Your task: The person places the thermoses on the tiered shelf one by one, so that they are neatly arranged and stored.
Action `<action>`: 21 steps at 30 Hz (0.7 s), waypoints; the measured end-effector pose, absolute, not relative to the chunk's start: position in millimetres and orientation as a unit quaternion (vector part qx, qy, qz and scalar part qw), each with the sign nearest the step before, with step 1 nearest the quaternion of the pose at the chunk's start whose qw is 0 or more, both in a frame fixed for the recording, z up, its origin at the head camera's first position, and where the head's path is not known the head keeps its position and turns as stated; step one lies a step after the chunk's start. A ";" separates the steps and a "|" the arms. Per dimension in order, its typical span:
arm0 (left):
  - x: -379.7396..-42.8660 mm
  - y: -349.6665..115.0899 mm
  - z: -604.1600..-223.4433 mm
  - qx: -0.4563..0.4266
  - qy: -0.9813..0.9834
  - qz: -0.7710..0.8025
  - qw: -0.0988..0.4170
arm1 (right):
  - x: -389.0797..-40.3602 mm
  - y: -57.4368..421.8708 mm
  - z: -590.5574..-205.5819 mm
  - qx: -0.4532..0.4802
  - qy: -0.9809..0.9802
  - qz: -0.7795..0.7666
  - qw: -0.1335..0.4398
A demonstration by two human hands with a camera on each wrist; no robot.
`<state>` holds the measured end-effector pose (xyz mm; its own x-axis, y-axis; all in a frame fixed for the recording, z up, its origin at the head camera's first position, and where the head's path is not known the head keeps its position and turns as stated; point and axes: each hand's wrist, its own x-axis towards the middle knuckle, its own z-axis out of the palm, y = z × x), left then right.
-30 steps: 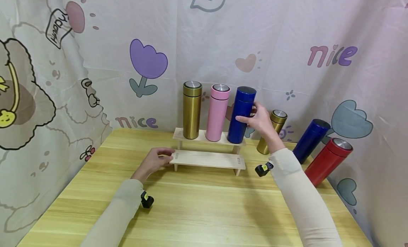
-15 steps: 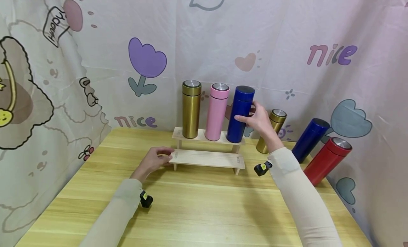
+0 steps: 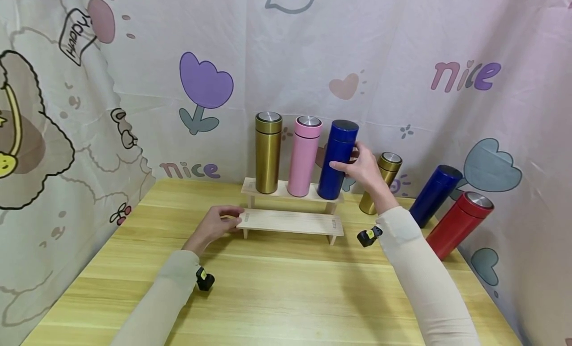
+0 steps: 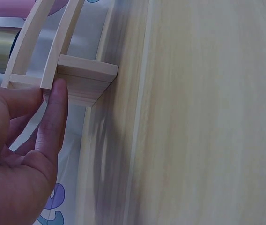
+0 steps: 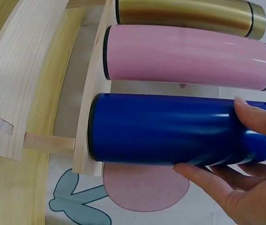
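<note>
A two-tier wooden stand (image 3: 290, 222) is on the table. My left hand (image 3: 214, 224) pinches the left end of its lower board between thumb and fingers, close up in the left wrist view. On the upper board (image 5: 92, 84), a gold thermos bottle (image 3: 268, 157) and a pink one (image 3: 304, 160) stand side by side. To their right is a blue thermos bottle (image 5: 161, 129), its base at the board's right end. My right hand (image 3: 364, 170) grips this blue bottle from the right, thumb across its front; the other fingers are partly hidden behind it.
Right of the stand, a shorter gold bottle (image 3: 390, 170) is partly hidden by my right hand. Further right are another blue bottle (image 3: 435, 194) and a red one (image 3: 462, 224). A patterned cloth (image 3: 286, 53) hangs behind the wooden table (image 3: 268, 296).
</note>
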<state>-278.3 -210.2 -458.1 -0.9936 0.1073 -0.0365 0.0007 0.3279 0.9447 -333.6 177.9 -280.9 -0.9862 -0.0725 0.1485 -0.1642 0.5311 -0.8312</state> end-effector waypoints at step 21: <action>-280.1 -211.1 -459.8 0.048 0.818 0.572 0.040 | -331.2 182.1 -288.2 0.088 -0.876 0.471 0.058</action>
